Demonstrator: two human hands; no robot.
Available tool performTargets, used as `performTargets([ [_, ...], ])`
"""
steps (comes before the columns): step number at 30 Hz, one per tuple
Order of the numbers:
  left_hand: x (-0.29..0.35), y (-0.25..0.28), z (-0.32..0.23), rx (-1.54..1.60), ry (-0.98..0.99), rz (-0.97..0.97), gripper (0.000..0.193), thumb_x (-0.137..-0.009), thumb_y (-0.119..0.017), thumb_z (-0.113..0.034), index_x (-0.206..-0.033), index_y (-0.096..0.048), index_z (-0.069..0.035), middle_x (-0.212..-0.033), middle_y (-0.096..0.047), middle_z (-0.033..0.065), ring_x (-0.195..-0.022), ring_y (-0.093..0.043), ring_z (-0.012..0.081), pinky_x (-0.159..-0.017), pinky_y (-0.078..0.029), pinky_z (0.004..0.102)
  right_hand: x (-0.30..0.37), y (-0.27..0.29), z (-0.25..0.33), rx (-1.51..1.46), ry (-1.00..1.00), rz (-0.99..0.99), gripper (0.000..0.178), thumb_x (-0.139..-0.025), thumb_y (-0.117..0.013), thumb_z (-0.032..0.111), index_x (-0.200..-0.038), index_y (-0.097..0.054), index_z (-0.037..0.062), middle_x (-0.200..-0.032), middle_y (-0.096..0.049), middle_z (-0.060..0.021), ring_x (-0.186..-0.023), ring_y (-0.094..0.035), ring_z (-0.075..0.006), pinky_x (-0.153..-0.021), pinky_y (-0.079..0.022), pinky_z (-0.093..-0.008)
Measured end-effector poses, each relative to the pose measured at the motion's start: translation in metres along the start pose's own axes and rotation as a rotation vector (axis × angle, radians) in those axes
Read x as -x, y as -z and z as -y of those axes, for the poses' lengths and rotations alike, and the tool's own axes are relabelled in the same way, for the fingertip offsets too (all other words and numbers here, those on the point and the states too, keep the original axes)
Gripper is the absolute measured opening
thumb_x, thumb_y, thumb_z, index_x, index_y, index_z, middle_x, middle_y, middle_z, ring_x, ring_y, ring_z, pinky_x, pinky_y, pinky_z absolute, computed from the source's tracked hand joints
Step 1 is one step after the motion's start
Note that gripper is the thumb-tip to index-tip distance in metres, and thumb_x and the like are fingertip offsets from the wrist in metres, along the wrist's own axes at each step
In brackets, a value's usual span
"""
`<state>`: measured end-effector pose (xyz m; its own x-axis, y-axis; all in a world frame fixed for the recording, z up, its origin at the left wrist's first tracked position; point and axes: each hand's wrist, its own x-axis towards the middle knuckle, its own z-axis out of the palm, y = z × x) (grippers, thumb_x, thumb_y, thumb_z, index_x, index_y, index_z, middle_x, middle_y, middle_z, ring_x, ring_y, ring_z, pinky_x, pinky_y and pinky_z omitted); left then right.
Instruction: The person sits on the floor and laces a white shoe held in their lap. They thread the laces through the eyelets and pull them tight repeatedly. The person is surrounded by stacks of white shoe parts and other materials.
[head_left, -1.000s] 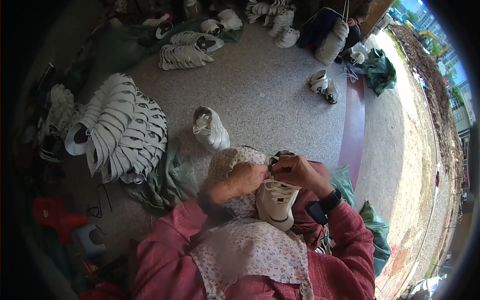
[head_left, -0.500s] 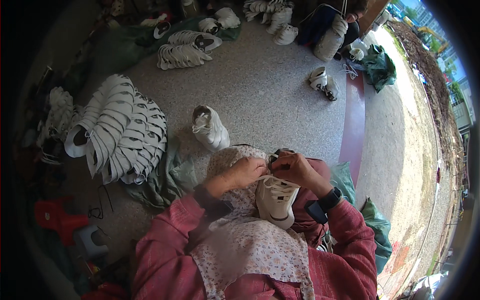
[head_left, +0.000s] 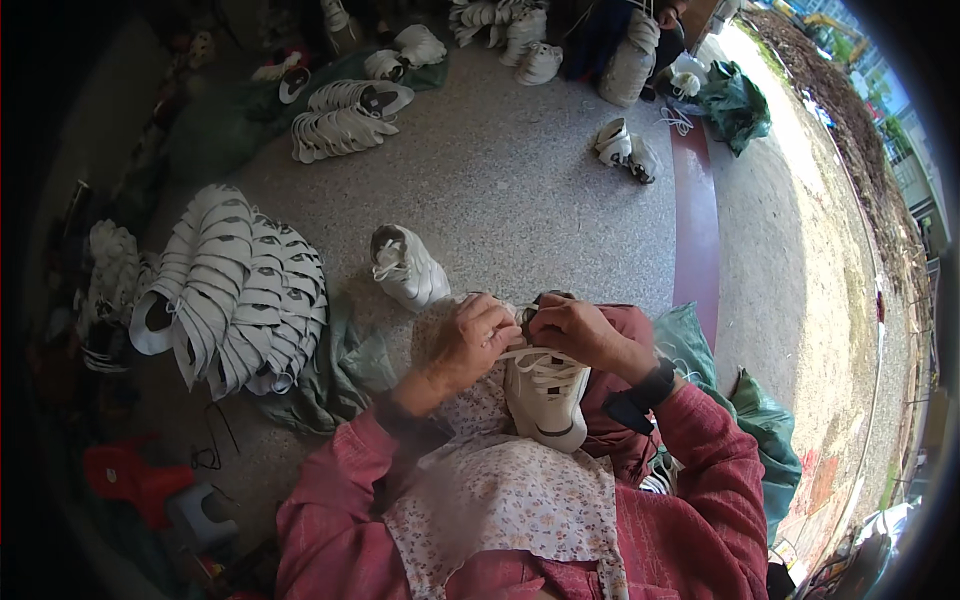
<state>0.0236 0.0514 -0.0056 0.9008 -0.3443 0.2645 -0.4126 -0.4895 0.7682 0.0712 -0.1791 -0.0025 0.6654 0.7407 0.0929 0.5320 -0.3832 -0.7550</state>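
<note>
A white sneaker lies in my lap with its toe toward me, on the floral apron and a dark red trouser leg. White shoelace criss-crosses its front and leads up to my fingers. My left hand is closed in a pinch on the lace at the left of the shoe's opening. Just to its right, my right hand has fingers and thumb pressed together over the top eyelets, gripping lace too. The fingertips partly hide the lace ends and the shoe's collar.
Beyond my knees stands a short stack of nested white shoe uppers. Larger rows of uppers sit at left, near a red stool. Green sacks lie at right. Another person's hand shows at the far edge.
My left hand has turned more upright, its fingers drawn close to the right hand's. Both hands still pinch the lace. The whole view has shifted slightly.
</note>
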Motion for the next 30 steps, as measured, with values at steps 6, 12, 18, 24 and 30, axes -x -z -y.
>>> performTargets([
  [6, 0.011, 0.009, -0.002, -0.058, -0.067, 0.234, 0.015, -0.081, -0.077, -0.02, -0.085, -0.071, -0.007, -0.09, -0.062, 0.0056, -0.093, -0.06, 0.0268, -0.086, -0.046, 0.0404, 0.002, -0.001, -0.007, 0.054, 0.008, 0.014, 0.012, -0.088, -0.065, 0.018, -0.089, -0.065, 0.0057, -0.091, -0.062, -0.0122, -0.086, -0.064, -0.0356, -0.076, -0.051, -0.045],
  [12, -0.002, 0.016, -0.004, -0.101, -0.133, 0.202, 0.013, -0.084, -0.074, -0.017, -0.089, -0.068, -0.007, -0.089, -0.062, 0.0049, -0.092, -0.059, 0.0263, -0.088, -0.045, 0.0371, 0.005, 0.003, 0.007, 0.192, -0.071, -0.002, 0.011, -0.089, -0.063, 0.016, -0.088, -0.065, 0.0053, -0.092, -0.06, -0.0114, -0.086, -0.063, -0.0347, -0.076, -0.05, -0.0442],
  [18, -0.021, 0.029, -0.01, 0.335, 0.181, 0.404, 0.014, -0.088, -0.072, -0.016, -0.093, -0.065, -0.005, -0.087, -0.062, 0.0058, -0.087, -0.06, 0.0207, -0.083, -0.047, 0.0342, 0.017, 0.037, -0.004, 0.493, -0.169, -0.095, 0.01, -0.09, -0.063, 0.016, -0.084, -0.065, 0.0072, -0.091, -0.061, -0.0087, -0.085, -0.063, -0.0319, -0.079, -0.048, -0.0421],
  [24, -0.032, 0.015, -0.02, 0.165, 0.094, 0.254, 0.01, -0.087, -0.07, -0.008, -0.094, -0.064, -0.004, -0.085, -0.063, 0.0085, -0.084, -0.063, 0.023, -0.077, -0.05, 0.0356, 0.073, 0.088, -0.023, 0.463, -0.46, -0.323, 0.012, -0.09, -0.061, 0.013, -0.083, -0.065, 0.0041, -0.09, -0.063, -0.0148, -0.085, -0.064, -0.0374, -0.077, -0.049, -0.0472],
  [30, -0.036, -0.028, -0.024, -0.072, -0.047, -0.106, 0.006, -0.087, -0.067, -0.006, -0.092, -0.065, -0.003, -0.093, -0.063, 0.0081, -0.088, -0.062, 0.026, -0.077, -0.05, 0.036, 0.097, 0.056, -0.038, 0.305, -0.508, -0.298, 0.017, -0.096, -0.057, 0.019, -0.094, -0.06, 0.0024, -0.087, -0.066, -0.0189, -0.084, -0.066, -0.0399, -0.075, -0.051, -0.0455],
])
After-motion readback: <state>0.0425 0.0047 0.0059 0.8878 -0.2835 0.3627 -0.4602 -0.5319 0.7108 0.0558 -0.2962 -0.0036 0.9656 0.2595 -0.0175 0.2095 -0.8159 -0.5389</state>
